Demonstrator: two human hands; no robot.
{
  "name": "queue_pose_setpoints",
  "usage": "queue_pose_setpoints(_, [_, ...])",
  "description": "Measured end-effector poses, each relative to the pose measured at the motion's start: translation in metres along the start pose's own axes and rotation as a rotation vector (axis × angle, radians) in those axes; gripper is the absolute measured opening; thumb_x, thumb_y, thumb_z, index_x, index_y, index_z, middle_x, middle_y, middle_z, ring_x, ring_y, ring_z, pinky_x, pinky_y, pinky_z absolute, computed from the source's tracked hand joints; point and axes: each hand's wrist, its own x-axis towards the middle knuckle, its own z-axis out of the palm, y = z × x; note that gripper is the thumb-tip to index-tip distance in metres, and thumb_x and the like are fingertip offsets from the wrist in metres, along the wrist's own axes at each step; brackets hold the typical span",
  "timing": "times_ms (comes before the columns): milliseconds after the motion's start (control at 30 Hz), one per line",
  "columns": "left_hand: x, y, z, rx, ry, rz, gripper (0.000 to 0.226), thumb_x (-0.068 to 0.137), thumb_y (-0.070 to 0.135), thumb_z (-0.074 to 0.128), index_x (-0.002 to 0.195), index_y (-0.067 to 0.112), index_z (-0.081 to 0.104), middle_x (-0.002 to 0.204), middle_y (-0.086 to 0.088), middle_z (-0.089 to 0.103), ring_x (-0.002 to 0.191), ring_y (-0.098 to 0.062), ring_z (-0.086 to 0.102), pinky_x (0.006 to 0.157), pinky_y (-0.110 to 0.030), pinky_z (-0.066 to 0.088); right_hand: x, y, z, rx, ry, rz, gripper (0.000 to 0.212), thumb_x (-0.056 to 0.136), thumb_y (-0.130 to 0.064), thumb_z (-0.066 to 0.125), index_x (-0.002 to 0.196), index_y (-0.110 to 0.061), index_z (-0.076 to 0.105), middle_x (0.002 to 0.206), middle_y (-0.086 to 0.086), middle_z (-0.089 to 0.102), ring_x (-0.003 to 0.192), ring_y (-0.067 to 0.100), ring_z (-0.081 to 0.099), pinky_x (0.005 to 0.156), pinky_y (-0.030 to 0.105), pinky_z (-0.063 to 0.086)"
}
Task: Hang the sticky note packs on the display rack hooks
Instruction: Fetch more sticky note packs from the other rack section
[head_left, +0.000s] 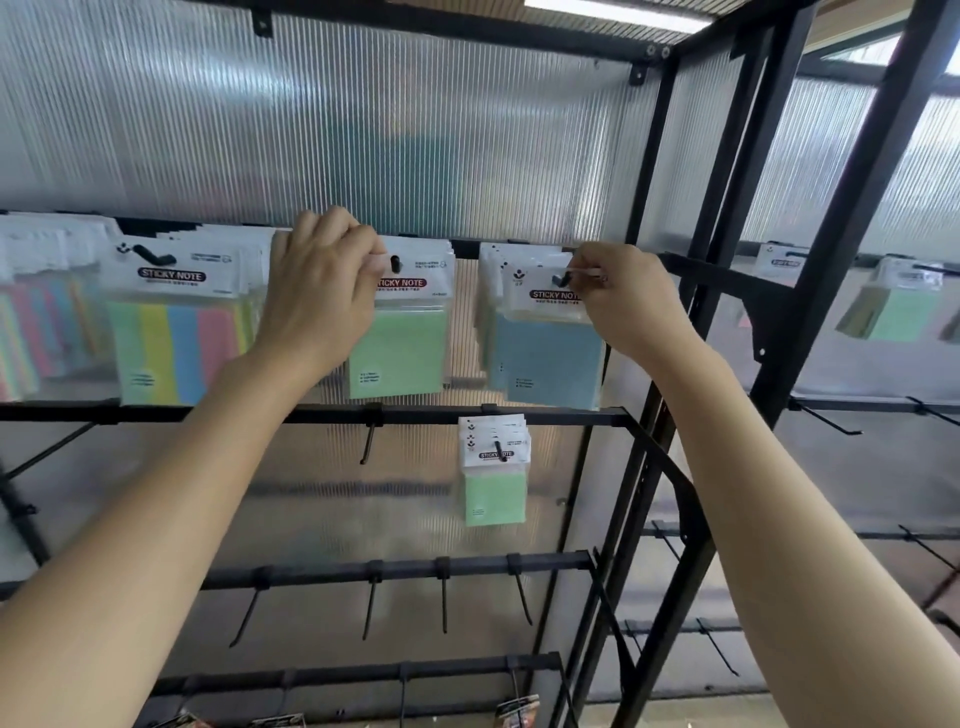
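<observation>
While hands (317, 291) (628, 306) pinch them, green pack (400, 353), blue pack (545, 358) hang hooked.

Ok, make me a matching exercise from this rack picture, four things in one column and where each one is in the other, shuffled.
1. left hand
2. right hand
3. striped pack
4. small green pack

A. hangs under the second rail
B. pinches the blue pack at its top
C. hangs left of both hands
D. grips the large green pack at its top

Pairs: 1-D, 2-B, 3-C, 4-A

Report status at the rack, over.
Left hand grips upper green pack, already hooked. Right hand pinches blue pack at its hook. Nothing blocking.
</observation>
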Motion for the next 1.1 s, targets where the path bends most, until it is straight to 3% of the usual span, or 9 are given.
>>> queue_pose_setpoints(233, [-0.008, 0.009, -0.011, -0.064, 0.067, -0.009, 0.016, 0.09, 0.013, 0.044, 0.082, 0.004, 0.055, 0.082, -0.005, 0.046, 0.082, -0.027, 0.043, 0.069, -0.026, 0.014, -0.011, -0.005, -0.008, 0.014, 0.021, -0.007, 0.015, 0.091, -0.012, 0.048, 0.092, -0.015, 0.063, 0.089, -0.002, 0.057, 0.083, 0.02, 0.053, 0.072, 0.033, 0.045])
queue_pose_setpoints(400, [-0.005, 0.016, -0.019, -0.122, 0.102, 0.015, 0.017, 0.091, 0.013, 0.042, 0.08, 0.003, 0.052, 0.08, -0.004, 0.043, 0.078, -0.022, 0.038, 0.07, -0.026, 0.018, -0.018, -0.009, -0.015, 0.046, 0.091, -0.031, 0.014, 0.091, -0.01, 0.049, 0.083, -0.019, 0.056, 0.068, -0.011, 0.05, 0.061, 0.014, 0.046, 0.057, 0.027, 0.034])
queue_pose_setpoints(533, [-0.008, 0.025, -0.016, -0.188, 0.056, 0.071, 0.019, 0.092, 0.014, 0.043, 0.079, 0.003, 0.052, 0.079, -0.01, 0.047, 0.077, -0.024, 0.042, 0.068, -0.023, 0.02, -0.031, -0.007, -0.018, 0.013, 0.144, -0.055, 0.012, 0.089, -0.007, 0.048, 0.086, -0.012, 0.058, 0.066, -0.008, 0.05, 0.072, 0.019, 0.047, 0.059, 0.028, 0.032])
queue_pose_setpoints(667, [-0.021, 0.044, -0.005, -0.217, 0.001, 0.131, 0.022, 0.092, 0.016, 0.04, 0.079, 0.002, 0.053, 0.08, -0.011, 0.05, 0.077, -0.024, 0.043, 0.067, -0.023, 0.02, -0.048, 0.006, -0.019, -0.043, 0.133, -0.041, 0.012, 0.089, -0.007, 0.047, 0.091, -0.009, 0.059, 0.085, 0.003, 0.061, 0.085, 0.025, 0.053, 0.067, 0.036, 0.044])
queue_pose_setpoints(767, [-0.029, 0.06, 0.008, -0.269, -0.038, 0.168, 0.024, 0.091, 0.018, 0.038, 0.079, 0.003, 0.053, 0.079, -0.006, 0.047, 0.076, -0.021, 0.042, 0.069, -0.025, 0.023, -0.064, 0.023, -0.021, -0.073, 0.112, -0.012, 0.011, 0.091, -0.008, 0.047, 0.093, -0.01, 0.058, 0.091, 0.006, 0.064, 0.086, 0.026, 0.056, 0.069, 0.037, 0.045])
queue_pose_setpoints(933, [-0.04, 0.09, 0.037, -0.398, -0.1, 0.22, 0.024, 0.09, 0.019, 0.039, 0.078, 0.005, 0.053, 0.077, 0.005, 0.039, 0.076, -0.01, 0.033, 0.069, -0.024, 0.022, -0.097, 0.053, -0.033, -0.171, 0.065, 0.006, 0.011, 0.093, -0.01, 0.045, 0.093, -0.008, 0.056, 0.088, 0.002, 0.061, 0.079, 0.019, 0.048, 0.062, 0.031, 0.035])
queue_pose_setpoints(1100, [-0.046, 0.128, 0.066, -0.531, -0.207, 0.276, 0.027, 0.091, 0.025, 0.036, 0.076, 0.008, 0.051, 0.074, 0.006, 0.042, 0.072, -0.015, 0.037, 0.065, -0.028, 0.025, -0.122, 0.089, -0.057, -0.257, 0.054, 0.117, 0.01, 0.093, -0.01, 0.045, 0.093, -0.008, 0.055, 0.083, -0.002, 0.052, 0.077, 0.016, 0.038, 0.062, 0.031, 0.027])
